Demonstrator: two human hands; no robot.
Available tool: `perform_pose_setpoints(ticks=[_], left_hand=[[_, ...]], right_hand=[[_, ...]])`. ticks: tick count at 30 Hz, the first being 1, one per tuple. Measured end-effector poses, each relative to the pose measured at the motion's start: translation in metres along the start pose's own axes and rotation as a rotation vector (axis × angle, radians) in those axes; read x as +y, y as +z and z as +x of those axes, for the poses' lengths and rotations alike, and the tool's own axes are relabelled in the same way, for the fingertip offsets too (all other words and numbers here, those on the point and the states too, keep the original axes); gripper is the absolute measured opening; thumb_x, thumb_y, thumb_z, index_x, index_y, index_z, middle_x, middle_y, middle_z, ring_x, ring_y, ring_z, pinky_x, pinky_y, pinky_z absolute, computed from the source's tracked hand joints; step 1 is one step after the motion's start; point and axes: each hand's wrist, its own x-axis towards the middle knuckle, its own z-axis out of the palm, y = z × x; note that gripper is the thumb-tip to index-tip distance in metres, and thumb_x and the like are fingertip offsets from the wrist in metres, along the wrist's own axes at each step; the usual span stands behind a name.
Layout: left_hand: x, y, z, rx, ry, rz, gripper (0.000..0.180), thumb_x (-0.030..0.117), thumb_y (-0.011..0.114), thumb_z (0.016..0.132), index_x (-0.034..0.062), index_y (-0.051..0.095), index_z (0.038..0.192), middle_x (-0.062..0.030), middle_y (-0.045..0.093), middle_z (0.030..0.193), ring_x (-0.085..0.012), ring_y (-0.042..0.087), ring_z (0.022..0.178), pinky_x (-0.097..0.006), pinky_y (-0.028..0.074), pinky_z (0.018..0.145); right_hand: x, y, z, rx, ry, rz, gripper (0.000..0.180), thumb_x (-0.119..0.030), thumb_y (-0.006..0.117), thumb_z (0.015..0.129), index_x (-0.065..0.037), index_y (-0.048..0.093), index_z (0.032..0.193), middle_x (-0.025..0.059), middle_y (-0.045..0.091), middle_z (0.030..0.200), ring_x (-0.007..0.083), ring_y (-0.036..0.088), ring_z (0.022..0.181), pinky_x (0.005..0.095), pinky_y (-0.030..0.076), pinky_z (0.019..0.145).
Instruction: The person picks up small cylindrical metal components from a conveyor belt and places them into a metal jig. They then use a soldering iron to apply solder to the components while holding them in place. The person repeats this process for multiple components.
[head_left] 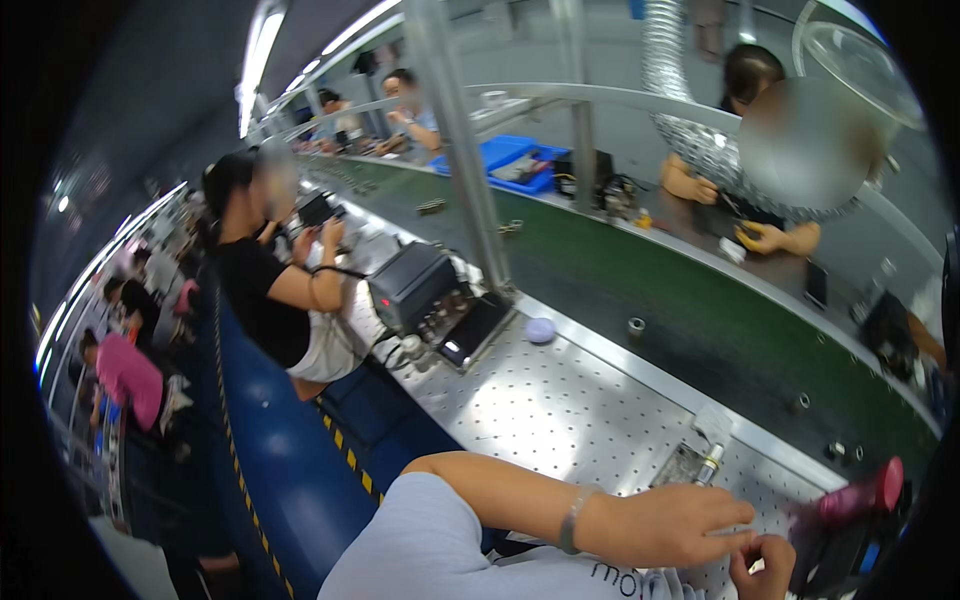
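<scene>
Though distant, blue tray (497, 152) with parts

Single head-worn fisheye view, tilted down and turned toward the person's left along the perforated metal worktop (560, 410) and green conveyor belt (700, 320). Own hands sit close at the lower edge; co-workers farther off. Edges bend, corners black.

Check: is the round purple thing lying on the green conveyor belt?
No, the round purple thing sits on the perforated metal worktop, short of the green conveyor belt.
</scene>
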Motion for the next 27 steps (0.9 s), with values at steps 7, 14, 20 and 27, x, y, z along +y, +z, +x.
perform_pose_setpoints(ticks=[7,14,20,27], left_hand=[[0.020,0.000,-0.005,0.012,0.160,0.150,0.014,0.013,0.059,0.072,-0.0002,0.058,0.078,-0.0083,0.050,0.071,-0.0229,0.053,0.061,-0.033,0.046,0.047],[0.016,-0.006,-0.017,0.016,0.060,0.083,0.011,0.013,0.058,0.079,0.0029,0.061,0.080,-0.0081,0.055,0.075,-0.0234,0.056,0.065,-0.033,0.048,0.052],[0.003,-0.048,-0.045,0.078,-0.056,0.057,0.027,0.004,0.057,0.081,-0.0073,0.059,0.105,-0.0182,0.061,0.102,-0.0288,0.062,0.084,-0.033,0.052,0.068],[-0.021,-0.129,-0.081,1.133,-0.716,-0.077,0.013,0.002,0.055,0.090,-0.0064,0.061,0.097,-0.0149,0.066,0.085,-0.0170,0.062,0.066,-0.027,0.052,0.061]], right_hand=[[-0.062,0.005,0.034,-0.139,-0.286,0.348,0.011,0.001,0.067,0.071,0.000,0.057,0.073,0.0081,0.057,0.067,0.0166,0.053,0.058,0.0260,0.042,0.056],[-0.069,0.009,0.047,-0.272,-0.218,0.559,0.009,0.000,0.066,0.075,0.000,0.057,0.075,0.0043,0.057,0.070,0.0116,0.052,0.063,0.0242,0.041,0.058],[-0.041,0.004,0.031,-0.166,-0.006,0.800,0.005,0.002,0.060,0.082,0.001,0.058,0.087,0.0058,0.057,0.080,0.0120,0.053,0.071,0.0230,0.041,0.063],[0.061,-0.013,-0.020,0.400,0.287,0.421,0.010,-0.008,0.059,0.087,0.000,0.062,0.092,0.0052,0.059,0.082,0.0117,0.050,0.072,0.0232,0.042,0.063]])
